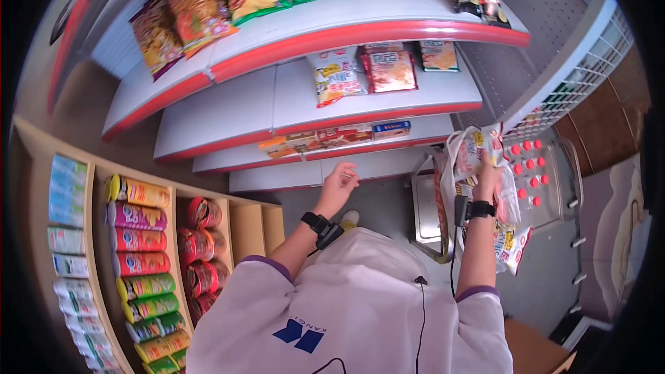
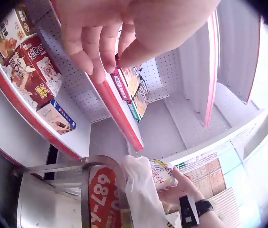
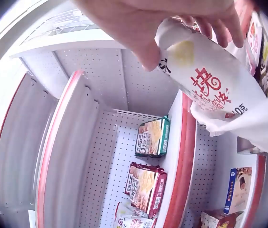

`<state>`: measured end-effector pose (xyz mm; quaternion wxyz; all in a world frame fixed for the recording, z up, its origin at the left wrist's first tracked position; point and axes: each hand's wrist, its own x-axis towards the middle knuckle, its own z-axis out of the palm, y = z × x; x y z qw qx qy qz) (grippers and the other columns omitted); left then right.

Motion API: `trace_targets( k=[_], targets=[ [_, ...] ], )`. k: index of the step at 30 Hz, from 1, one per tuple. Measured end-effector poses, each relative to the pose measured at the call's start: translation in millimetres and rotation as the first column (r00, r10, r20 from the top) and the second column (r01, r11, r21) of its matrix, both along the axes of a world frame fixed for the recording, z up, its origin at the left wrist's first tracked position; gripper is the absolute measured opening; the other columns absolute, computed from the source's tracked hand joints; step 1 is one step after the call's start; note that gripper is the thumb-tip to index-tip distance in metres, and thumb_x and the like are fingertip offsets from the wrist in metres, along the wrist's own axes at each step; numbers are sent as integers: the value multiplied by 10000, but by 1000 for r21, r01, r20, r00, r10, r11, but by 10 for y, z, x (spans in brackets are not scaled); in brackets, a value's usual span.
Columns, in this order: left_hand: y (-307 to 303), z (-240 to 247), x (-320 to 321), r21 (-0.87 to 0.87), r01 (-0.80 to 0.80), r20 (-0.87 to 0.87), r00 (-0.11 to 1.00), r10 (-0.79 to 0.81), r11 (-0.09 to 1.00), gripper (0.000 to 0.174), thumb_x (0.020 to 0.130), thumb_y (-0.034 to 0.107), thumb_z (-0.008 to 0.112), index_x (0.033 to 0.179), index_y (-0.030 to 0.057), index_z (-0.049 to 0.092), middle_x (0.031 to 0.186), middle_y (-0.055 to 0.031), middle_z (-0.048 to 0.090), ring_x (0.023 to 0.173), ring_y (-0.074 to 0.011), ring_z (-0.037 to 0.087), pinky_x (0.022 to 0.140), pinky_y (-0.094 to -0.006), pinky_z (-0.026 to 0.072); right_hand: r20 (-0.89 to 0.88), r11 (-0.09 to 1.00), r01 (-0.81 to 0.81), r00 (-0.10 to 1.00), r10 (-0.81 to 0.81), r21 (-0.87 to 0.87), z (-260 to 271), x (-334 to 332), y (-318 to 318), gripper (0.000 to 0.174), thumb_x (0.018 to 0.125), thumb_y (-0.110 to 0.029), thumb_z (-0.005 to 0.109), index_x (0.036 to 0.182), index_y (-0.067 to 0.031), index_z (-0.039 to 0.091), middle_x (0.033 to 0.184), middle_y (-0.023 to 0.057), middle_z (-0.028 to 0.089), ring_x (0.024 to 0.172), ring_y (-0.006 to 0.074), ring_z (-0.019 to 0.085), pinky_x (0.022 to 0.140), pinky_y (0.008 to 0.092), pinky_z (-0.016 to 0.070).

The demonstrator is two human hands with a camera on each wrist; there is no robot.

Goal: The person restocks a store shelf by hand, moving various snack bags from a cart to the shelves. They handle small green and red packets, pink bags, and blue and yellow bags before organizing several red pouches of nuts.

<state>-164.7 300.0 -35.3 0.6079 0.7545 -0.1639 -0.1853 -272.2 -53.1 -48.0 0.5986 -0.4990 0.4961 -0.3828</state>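
**At right of the frame, a snack pack at the mouth of a bag**

Across the upper part of the frame run white shelves (image 1: 235, 107) with red edges, the largest thing here; a wooden rack (image 1: 102, 235) of canned and boxed goods fills the lower left. Right of centre is a metal cart (image 1: 428, 211), with a white plastic bag (image 2: 141, 190) just beside it. The right hand (image 1: 488, 183) grips a white snack pack (image 3: 210, 83) at the bag's mouth, thumb on one side and fingers on the other. The left hand (image 1: 338, 185), near mid-frame, holds nothing, its fingers loosely bent.

The step in hand looks like handling the pack at the opening. Any next move there calls for keeping the thin plastic from snagging; the left hand is free to steady its rim.
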Motion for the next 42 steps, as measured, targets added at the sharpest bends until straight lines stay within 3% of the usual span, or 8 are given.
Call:
trace_targets(
  k=[11, 16, 22, 24, 30, 32, 36, 42],
  targets=[
    [-286, 431, -352, -54, 236, -64, 969, -240, 970, 360, 825, 145, 629, 1144, 79, 475, 1030, -79, 565, 920, -163, 585, 763, -288, 480, 242, 987, -12, 969, 51, -159, 1043, -858, 447, 393, 839, -124, 617, 1166, 19, 454, 1081, 111, 576, 935, 170, 565, 825, 302, 441],
    [-487, 919, -377, -120, 512, -59, 851, -521, 850, 683, 845, 157, 618, 1389, 114, 207, 1321, -114, 359, 1208, -212, 386, 993, -347, 345, 329, 846, -532, 806, 492, 40, 1207, -946, 913, 418, 881, -181, 560, 1217, 29, 426, 1171, 100, 544, 1053, 183, 539, 889, 320, 423],
    [-329, 752, -120, -434, 635, -142, 652, -745, 639, 753, 827, 113, 638, 1390, 46, 141, 1316, -103, 369, 1190, -186, 398, 960, -318, 388, 375, 600, -784, 611, 698, 160, 803, -696, 1371, 468, 839, -60, 588, 1265, -1, 404, 1211, 86, 515, 1101, 182, 493, 948, 313, 376],
    [-149, 729, 17, -280, 664, -141, 685, -714, 693, 772, 806, 91, 657, 1391, 58, 155, 1316, -94, 377, 1201, -180, 387, 955, -321, 393, 358, 567, -802, 594, 720, 190, 879, -513, 1536, 471, 831, -52, 591, 1263, -5, 410, 1203, 79, 521, 1099, 185, 493, 945, 314, 378],
    [430, 704, 719, -358, 497, -357, 710, -607, 791, 741, 793, 40, 651, 1381, 68, 200, 1290, -77, 419, 1186, -162, 408, 985, -324, 359, 402, 450, -869, 494, 771, 206, 806, 379, 2001, 423, 878, -143, 562, 1266, -54, 417, 1171, 41, 526, 1050, 134, 504, 882, 289, 416],
    [677, 687, 996, -318, 417, -226, 839, -495, 851, 685, 797, 58, 644, 1362, 65, 257, 1266, -79, 452, 1151, -158, 450, 962, -320, 385, 322, 452, -873, 488, 811, 185, 823, 624, 2108, 373, 888, -160, 550, 1232, -69, 437, 1157, 43, 530, 1028, 126, 507, 857, 283, 430],
    [1275, 721, 1663, -250, 61, -416, 894, -164, 966, 614, 814, 128, 639, 1322, 21, 311, 1211, -81, 496, 1072, -155, 506, 876, -292, 441, 324, 457, -888, 450, 832, 60, 862, 934, 2230, 319, 915, -183, 502, 1202, -66, 429, 1151, 70, 521, 986, 160, 544, 835, 299, 457],
    [1550, 491, 2971, -142, -203, -233, 958, 167, 969, 462, 807, 215, 657, 1195, 58, 463, 1057, -74, 558, 989, -161, 543, 792, -331, 476, 247, 679, -722, 688, 683, 134, 577, 747, 2220, 294, 911, -188, 510, 1173, -65, 455, 1033, 57, 578, 895, 145, 567, 777, 268, 464]
  ],
)
